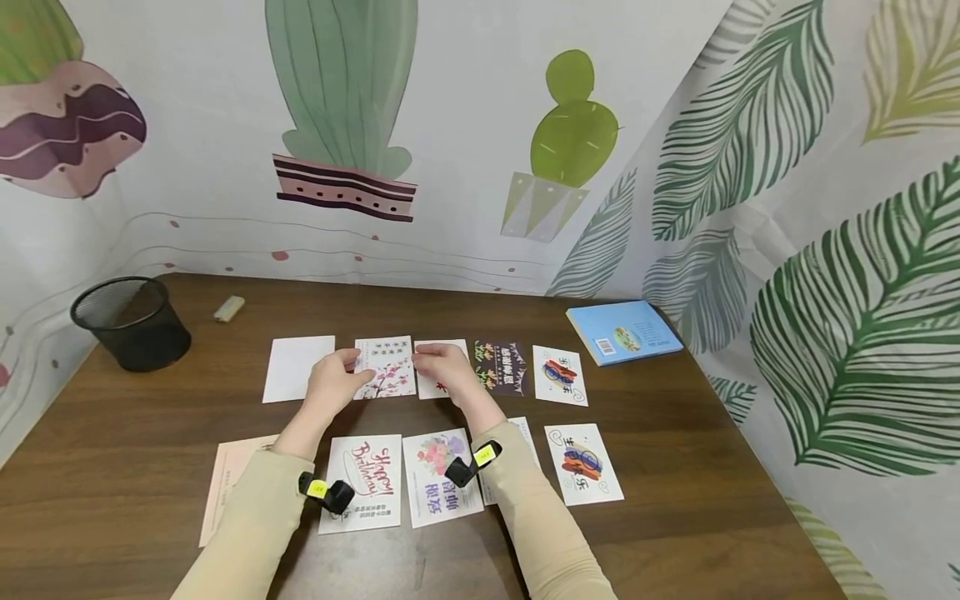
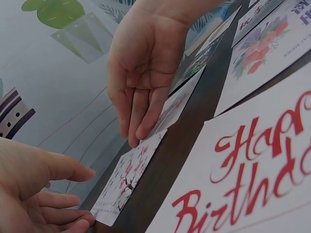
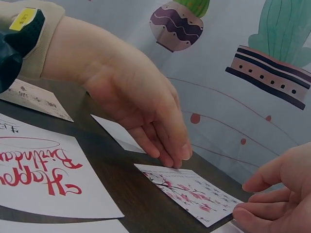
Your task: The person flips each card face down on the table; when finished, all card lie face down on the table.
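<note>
A white card with pink plum blossoms [image 1: 390,377] lies flat on the table between the two hands. My left hand [image 1: 333,387] touches its left edge with extended fingertips; the thumb is spread apart from them. At the opposite edge, the fingertips of my right hand [image 1: 452,375] touch the card, as the right wrist view also shows with the blossom card [image 3: 192,191]. Under the right hand lies another white card [image 1: 432,387], partly covered. A blank white card [image 1: 288,367] is just left of the left hand.
A dark card [image 1: 510,375] and a doodle card [image 1: 561,375] continue the back row. Nearer are a Happy Birthday card [image 1: 363,508], a flower card [image 1: 431,475] and another doodle card [image 1: 585,467]. A mesh bin [image 1: 142,333], an eraser [image 1: 229,308] and a blue book [image 1: 626,332] stand behind.
</note>
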`<action>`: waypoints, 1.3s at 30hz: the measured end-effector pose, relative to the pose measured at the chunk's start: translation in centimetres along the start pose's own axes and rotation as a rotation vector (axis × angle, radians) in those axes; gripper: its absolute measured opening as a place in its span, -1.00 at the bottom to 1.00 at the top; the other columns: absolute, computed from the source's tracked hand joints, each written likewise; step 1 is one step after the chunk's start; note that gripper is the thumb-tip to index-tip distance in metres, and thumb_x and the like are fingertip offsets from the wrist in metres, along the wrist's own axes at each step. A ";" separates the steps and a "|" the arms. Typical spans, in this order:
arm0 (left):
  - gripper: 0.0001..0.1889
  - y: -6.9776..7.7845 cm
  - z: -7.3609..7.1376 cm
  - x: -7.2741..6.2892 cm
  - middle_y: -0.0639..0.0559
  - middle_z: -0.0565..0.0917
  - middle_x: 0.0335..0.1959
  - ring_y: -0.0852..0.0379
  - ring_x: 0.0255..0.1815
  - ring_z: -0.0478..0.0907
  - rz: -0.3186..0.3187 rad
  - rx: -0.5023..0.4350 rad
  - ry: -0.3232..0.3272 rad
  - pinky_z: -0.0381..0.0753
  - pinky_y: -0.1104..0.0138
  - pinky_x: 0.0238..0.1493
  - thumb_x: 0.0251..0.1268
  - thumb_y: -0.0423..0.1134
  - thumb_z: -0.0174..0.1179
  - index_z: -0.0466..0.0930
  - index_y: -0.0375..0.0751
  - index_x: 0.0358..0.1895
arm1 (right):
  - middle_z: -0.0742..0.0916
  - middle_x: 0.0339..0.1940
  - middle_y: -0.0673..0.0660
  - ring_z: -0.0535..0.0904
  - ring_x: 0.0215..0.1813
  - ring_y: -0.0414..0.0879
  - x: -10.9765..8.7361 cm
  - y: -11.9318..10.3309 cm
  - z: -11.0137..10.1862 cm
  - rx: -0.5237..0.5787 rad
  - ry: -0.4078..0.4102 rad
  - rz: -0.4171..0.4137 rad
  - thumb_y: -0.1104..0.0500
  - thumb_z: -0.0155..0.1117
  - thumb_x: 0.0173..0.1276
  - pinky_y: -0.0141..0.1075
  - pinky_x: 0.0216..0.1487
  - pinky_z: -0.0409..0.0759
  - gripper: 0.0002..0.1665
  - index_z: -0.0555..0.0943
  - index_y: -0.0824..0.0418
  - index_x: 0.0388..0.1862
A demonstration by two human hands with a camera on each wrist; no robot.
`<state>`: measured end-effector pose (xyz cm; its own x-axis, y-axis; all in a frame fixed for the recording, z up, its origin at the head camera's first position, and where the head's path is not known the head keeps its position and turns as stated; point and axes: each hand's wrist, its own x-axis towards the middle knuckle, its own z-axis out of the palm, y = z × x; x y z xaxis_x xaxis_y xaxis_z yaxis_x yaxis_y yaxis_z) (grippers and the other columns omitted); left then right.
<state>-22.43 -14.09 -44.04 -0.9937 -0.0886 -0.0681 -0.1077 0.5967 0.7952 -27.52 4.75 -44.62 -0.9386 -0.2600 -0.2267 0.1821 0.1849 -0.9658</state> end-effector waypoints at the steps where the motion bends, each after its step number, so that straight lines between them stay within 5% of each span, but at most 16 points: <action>1: -0.44 -0.1 0.0 0.0 -0.49 0.46 0.26 -0.36 0.27 0.43 -0.001 -0.001 -0.001 0.45 -0.07 0.27 0.32 -0.27 0.19 0.35 -0.58 0.28 | 0.63 0.20 0.38 0.56 0.27 0.14 0.0 0.0 0.0 0.000 0.000 -0.001 0.37 0.15 0.35 -0.21 0.25 0.56 -0.52 0.47 0.49 0.25; 18: -0.43 -0.1 -0.1 0.1 -0.50 0.45 0.26 -0.36 0.29 0.42 -0.005 -0.007 -0.011 0.45 -0.06 0.28 0.33 -0.28 0.16 0.33 -0.60 0.29 | 0.51 0.34 0.33 0.53 0.28 0.19 -0.3 0.3 0.3 0.118 -0.039 -0.012 0.48 0.30 0.13 -0.21 0.20 0.56 -0.09 0.19 0.37 0.48; 39: -0.43 0.0 -0.1 0.0 -0.50 0.43 0.28 -0.37 0.30 0.40 -0.012 -0.023 -0.022 0.43 -0.06 0.30 0.35 -0.28 0.15 0.31 -0.60 0.31 | 0.56 0.24 0.39 0.62 -0.11 -0.12 -0.7 0.6 1.9 0.114 -0.158 -0.019 0.55 0.22 0.18 -0.28 0.02 0.68 -0.25 0.27 0.47 0.38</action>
<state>-22.39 -14.16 -43.92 -0.9928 -0.0784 -0.0907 -0.1194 0.5769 0.8080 -26.24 3.18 -45.27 -0.8862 -0.4093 -0.2170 0.2055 0.0724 -0.9760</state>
